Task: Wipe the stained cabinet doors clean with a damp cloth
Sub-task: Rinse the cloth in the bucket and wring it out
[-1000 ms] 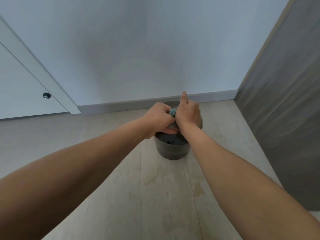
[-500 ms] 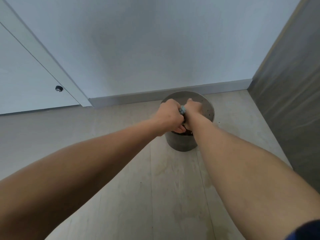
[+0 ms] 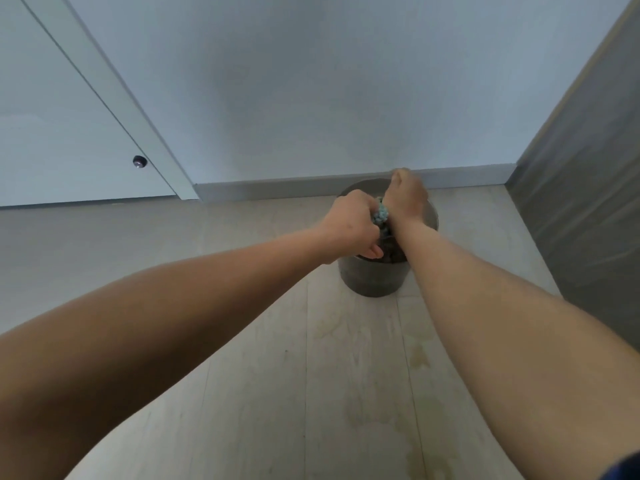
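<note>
Surroundings, placed from the bucket [image 3: 374, 278]:
- Far left: white door [image 3: 69, 126], shut, with a small dark round knob [image 3: 140, 162] near its right edge.
- Behind: pale wall [image 3: 311, 81] with grey skirting [image 3: 277, 189] along its foot. The bucket's far rim lies close to the skirting.
- Under and in front: light plank floor [image 3: 346, 375], yellowish stains on the boards nearer the camera.
- Right: grey panel [image 3: 588, 209], upright, well apart from the bucket.
- Bottom right corner: edge of a dark blue sleeve [image 3: 627, 468].

Obstruction: both forearms cross the view. The hands and wrists cover much of the bucket's mouth, and its contents show only as a dark patch.

Count: 1 door, 1 knob, 1 bucket, 1 cloth, 1 panel, 2 hands.

Grip:
- Left hand [image 3: 349, 226]: over the bucket's left rim, fingers curled tight round the cloth [image 3: 381, 213].
- Cloth: blue-grey and nubby, bunched between the two hands above the bucket's mouth. Only a small wad shows.
- Right hand [image 3: 408, 199]: over the far side of the mouth, slightly blurred, closed on the cloth's other end, the wrist bent.
</note>
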